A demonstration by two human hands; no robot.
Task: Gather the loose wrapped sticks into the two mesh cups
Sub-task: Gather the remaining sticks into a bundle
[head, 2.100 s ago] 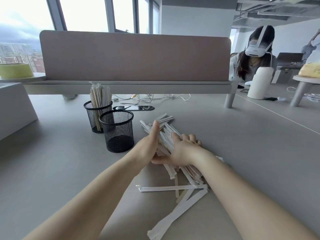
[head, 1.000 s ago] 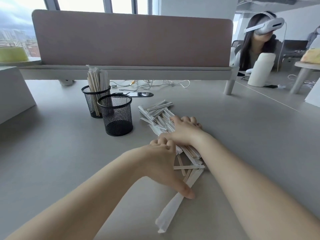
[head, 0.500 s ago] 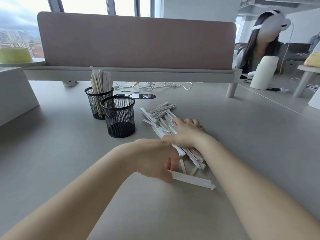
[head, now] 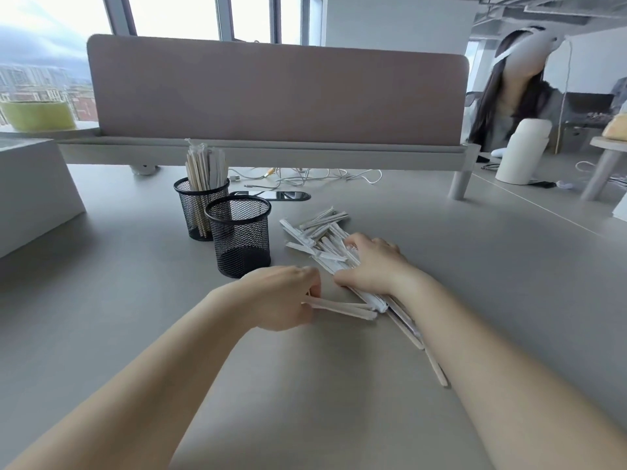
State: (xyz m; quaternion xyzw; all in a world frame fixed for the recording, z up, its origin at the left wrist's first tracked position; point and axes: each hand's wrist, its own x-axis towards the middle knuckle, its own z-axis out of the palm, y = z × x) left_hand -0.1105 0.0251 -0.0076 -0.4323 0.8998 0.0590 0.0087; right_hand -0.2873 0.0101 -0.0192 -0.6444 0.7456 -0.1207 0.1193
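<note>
Left hand [head: 285, 300]'s grip pinches loose sticks [head: 342, 309], right hand [head: 371, 266]'s clasps the pile [head: 319, 239], just beside the near mesh cup [head: 241, 242].

This is an open-plan office. A long upholstered divider panel [head: 278, 93] stands on short legs across the grey counter [head: 118, 300], the kind that splits shared workstations. Under it lie tangled charging cables [head: 305, 175] and a dark cable slot [head: 271, 195] set into the counter. In front of it stand black mesh cups [head: 241, 239] of the pen-holder sort. Right of the panel another person [head: 505, 113] sits at a neighbouring desk. Behind it tall windows [head: 169, 15] show city blocks [head: 30, 86], and above its right end is bare ceiling ductwork [head: 559, 8].
</note>
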